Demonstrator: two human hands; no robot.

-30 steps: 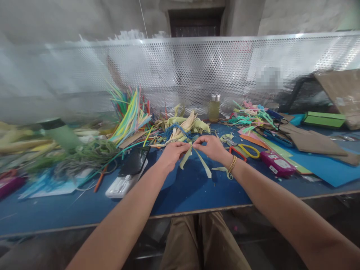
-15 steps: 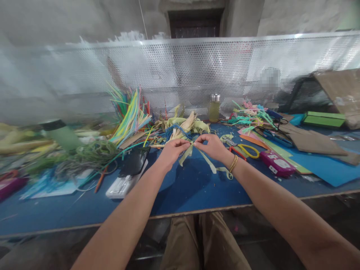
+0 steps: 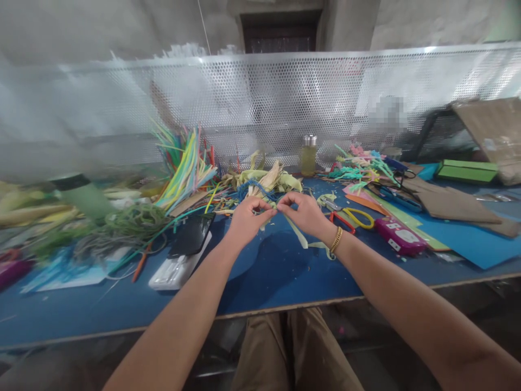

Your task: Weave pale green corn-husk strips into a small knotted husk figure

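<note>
Both hands pinch a pale green strip [image 3: 298,232], which looks like corn husk, above the middle of the blue table. My left hand [image 3: 249,218] is closed, thumb and fingertips pressed together on one part of it. Close beside it, my right hand [image 3: 300,213] is also closed, and the strip's longer tail hangs below it toward the wrist with the gold bracelet. The exact spot between the fingertips is too small to make out. Just behind the hands lies a heap of husks [image 3: 271,176] with blue cord [image 3: 254,188] on it.
Yellow-handled scissors [image 3: 358,218] and a purple box [image 3: 401,236] lie at the right, near coloured paper and cardboard [image 3: 459,205]. At left are a black phone [image 3: 192,234] on a white box, tangled cord [image 3: 134,222] and a green tumbler [image 3: 83,195]. A bottle [image 3: 309,155] stands behind.
The fingertips of both hands have come slightly closer together. The short end of the strip that hung between them now shows less, under my left hand. The view has shifted a little.
</note>
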